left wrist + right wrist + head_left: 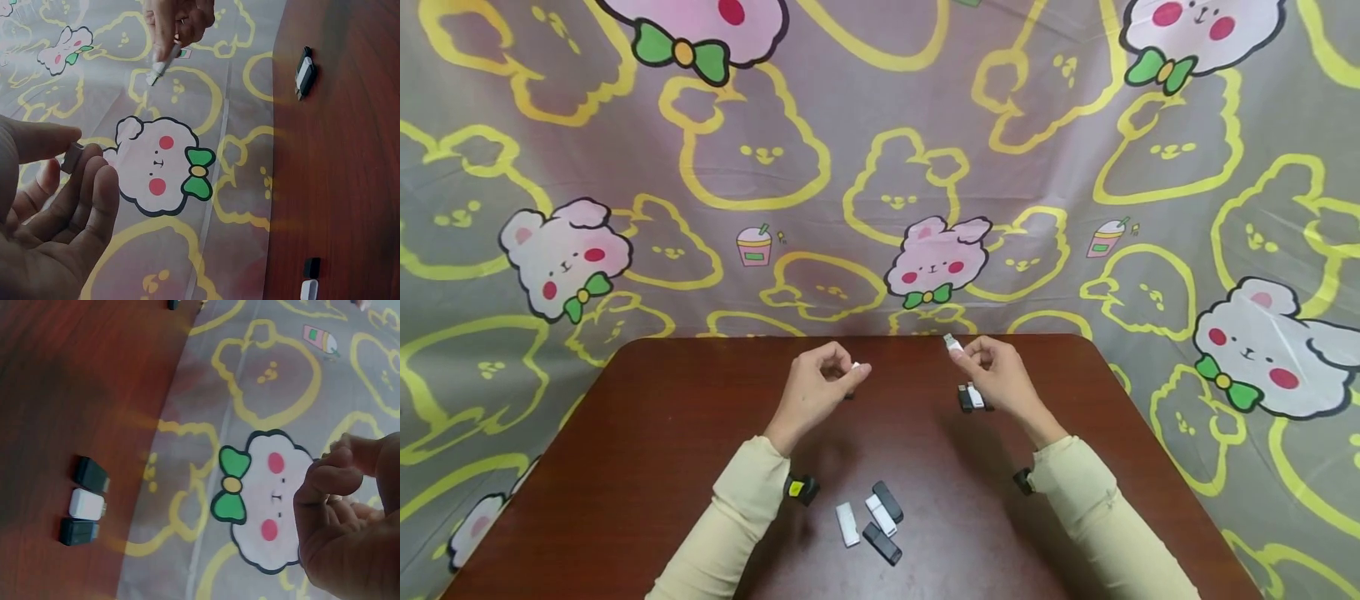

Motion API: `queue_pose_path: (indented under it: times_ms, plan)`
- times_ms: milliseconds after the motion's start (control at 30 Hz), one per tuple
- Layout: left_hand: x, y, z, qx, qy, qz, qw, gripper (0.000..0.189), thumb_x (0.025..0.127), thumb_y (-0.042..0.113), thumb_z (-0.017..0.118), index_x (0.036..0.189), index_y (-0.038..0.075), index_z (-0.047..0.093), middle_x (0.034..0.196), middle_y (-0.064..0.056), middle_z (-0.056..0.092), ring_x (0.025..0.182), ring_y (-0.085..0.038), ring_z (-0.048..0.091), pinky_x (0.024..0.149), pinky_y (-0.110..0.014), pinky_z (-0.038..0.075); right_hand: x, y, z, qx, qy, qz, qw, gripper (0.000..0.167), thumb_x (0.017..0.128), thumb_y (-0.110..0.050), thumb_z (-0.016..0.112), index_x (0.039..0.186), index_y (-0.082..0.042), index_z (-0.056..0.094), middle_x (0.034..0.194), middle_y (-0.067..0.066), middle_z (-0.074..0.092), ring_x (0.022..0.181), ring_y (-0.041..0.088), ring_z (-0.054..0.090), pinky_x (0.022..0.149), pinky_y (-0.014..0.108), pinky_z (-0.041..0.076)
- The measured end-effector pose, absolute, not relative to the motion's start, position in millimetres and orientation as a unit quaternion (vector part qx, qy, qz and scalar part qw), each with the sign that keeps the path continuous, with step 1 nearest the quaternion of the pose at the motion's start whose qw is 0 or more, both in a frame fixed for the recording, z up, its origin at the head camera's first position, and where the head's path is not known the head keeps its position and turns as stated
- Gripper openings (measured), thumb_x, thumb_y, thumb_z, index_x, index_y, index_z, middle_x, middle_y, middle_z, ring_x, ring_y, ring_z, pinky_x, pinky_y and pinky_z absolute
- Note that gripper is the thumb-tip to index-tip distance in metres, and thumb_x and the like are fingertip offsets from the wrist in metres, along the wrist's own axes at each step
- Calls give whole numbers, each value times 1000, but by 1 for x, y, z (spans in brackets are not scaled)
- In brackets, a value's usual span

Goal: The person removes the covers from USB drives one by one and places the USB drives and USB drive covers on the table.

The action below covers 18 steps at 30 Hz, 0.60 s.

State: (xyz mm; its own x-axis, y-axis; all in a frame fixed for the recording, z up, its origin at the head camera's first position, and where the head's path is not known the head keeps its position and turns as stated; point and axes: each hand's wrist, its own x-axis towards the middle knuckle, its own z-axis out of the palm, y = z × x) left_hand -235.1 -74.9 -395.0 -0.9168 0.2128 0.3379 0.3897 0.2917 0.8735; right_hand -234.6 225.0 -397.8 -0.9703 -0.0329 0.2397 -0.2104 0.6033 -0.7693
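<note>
Over the far part of the table, my left hand (pixel 820 379) pinches a small white USB stick cap (pixel 72 157) between thumb and fingers. To its right and apart from it, my right hand (pixel 996 371) grips a white USB stick (pixel 953 343), its metal plug bare and pointing up and away. In the right wrist view the fingers hide that stick. Below the right hand, a black USB stick (pixel 92 474), a white USB stick (pixel 87 504) and another black one (pixel 78 531) lie side by side, plugs uncovered. A black cap (pixel 311 269) and a white cap (pixel 309 289) lie below the left hand.
Nearer the body, several sticks lie loosely grouped: a white one (pixel 847 525), a second white one (pixel 881 515), a dark grey one (pixel 887 502) and a black one (pixel 882 543). Behind the brown table (pixel 670 433) hangs a patterned cloth (pixel 820 183).
</note>
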Motion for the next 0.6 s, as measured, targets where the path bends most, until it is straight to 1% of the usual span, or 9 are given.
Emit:
queue_pose_path:
  times_ms: [67, 167, 267, 333, 433, 500, 600]
  plan:
    - [-236, -75, -396, -200, -794, -568, 85, 30, 88, 29, 80, 75, 12, 59, 68, -5, 62, 61, -14, 59, 63, -24, 48, -238, 226, -399, 47, -892, 442, 87, 30, 98, -35, 67, 90, -5, 66, 64, 2, 61, 57, 10, 54, 54, 27, 42]
    - [-235, -75, -399, -211, -791, -568, 86, 31, 88, 28, 81, 71, 12, 59, 65, -6, 61, 61, -15, 58, 62, -24, 47, -241, 228, -404, 19, -893, 447, 57, 27, 99, -31, 66, 93, -4, 67, 69, 4, 70, 64, 21, 65, 55, 29, 45]
    - [-235, -75, -401, -213, -796, -561, 78, 31, 88, 26, 81, 69, 13, 60, 63, -5, 59, 61, -16, 57, 62, -24, 46, -245, 229, -410, 3, -893, 449, 27, 23, 101, -25, 64, 97, -3, 67, 76, 8, 76, 68, 30, 70, 53, 29, 46]
    - [-234, -75, -403, -212, -800, -558, 69, 30, 88, 24, 80, 70, 13, 59, 63, -5, 59, 62, -16, 56, 62, -24, 46, -247, 231, -415, -6, -894, 449, 10, 22, 101, -24, 62, 99, -2, 67, 81, 11, 78, 66, 31, 69, 51, 29, 47]
    - [-235, -76, -405, -211, -799, -561, 54, 25, 89, 21, 79, 78, 13, 58, 66, -7, 62, 62, -15, 58, 63, -25, 48, -250, 233, -424, -18, -892, 451, -9, 23, 101, -24, 62, 99, -1, 67, 88, 16, 79, 58, 25, 67, 50, 31, 49]
    - [-236, -76, -406, -209, -796, -567, 47, 23, 89, 20, 79, 83, 13, 58, 69, -8, 65, 62, -15, 60, 62, -26, 50, -252, 233, -430, -27, -891, 453, -18, 25, 101, -25, 62, 98, -1, 67, 89, 17, 78, 54, 20, 65, 51, 33, 51]
    - [-237, -75, -407, -208, -793, -571, 44, 20, 89, 21, 79, 87, 14, 60, 71, -8, 68, 64, -16, 62, 62, -27, 51, -253, 233, -438, -35, -892, 449, -23, 26, 102, -26, 62, 94, -1, 67, 84, 17, 78, 52, 17, 63, 51, 33, 51]
